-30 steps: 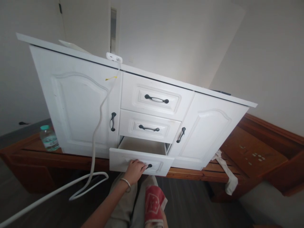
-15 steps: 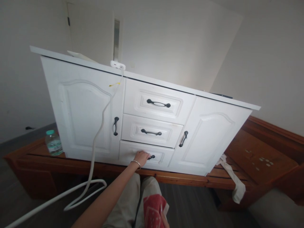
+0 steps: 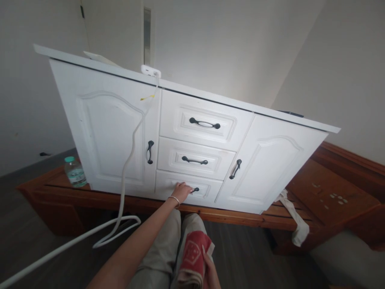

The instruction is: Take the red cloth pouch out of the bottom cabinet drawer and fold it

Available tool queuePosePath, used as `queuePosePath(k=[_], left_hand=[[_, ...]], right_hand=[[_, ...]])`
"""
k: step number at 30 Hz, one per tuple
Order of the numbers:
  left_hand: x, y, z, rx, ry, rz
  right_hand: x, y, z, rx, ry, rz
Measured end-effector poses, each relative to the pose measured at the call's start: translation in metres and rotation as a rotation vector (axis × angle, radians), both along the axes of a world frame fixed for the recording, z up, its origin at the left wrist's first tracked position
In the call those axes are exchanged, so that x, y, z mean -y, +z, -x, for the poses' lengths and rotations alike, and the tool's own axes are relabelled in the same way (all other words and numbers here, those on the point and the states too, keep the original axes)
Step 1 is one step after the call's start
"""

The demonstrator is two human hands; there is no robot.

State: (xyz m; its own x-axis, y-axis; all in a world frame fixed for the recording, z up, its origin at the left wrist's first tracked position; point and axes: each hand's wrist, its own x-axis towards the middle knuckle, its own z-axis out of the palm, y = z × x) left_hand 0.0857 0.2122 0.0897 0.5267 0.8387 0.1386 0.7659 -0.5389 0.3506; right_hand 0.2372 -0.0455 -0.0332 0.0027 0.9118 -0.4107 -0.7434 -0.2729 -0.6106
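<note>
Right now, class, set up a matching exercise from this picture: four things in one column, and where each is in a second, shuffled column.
Things:
1. left hand
2. right hand
3. water bottle
4. white cable

Places:
A. hanging down the left cabinet door
B. on the bottom drawer handle
C. standing on the wooden platform, left of the cabinet
D. holding a red cloth over the lap

Pairs: 1-B, 2-D, 3-C, 4-A

No readable text, water bottle (image 3: 74, 172) label too small, red cloth (image 3: 192, 257) print illegible
</note>
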Motion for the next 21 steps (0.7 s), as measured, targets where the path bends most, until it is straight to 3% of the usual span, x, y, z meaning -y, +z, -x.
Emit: queuePosePath(k=[4,12,21], left_hand=[[-0.004,-0.003,0.001,0.044,0.006,0.020],[-0.004,-0.004,0.000,0.060,0.008,0.002],[-0.004,0.003,-0.014,-0.020,0.049,0.022]], right_hand=[[0.004,-0.006,-0.002,-0.055,0.064,0.077],[0.002,0.004,0.000,-0.080,0.062,0.086],[0.003,-0.007,0.002,-0.031,-0.089,0.006]])
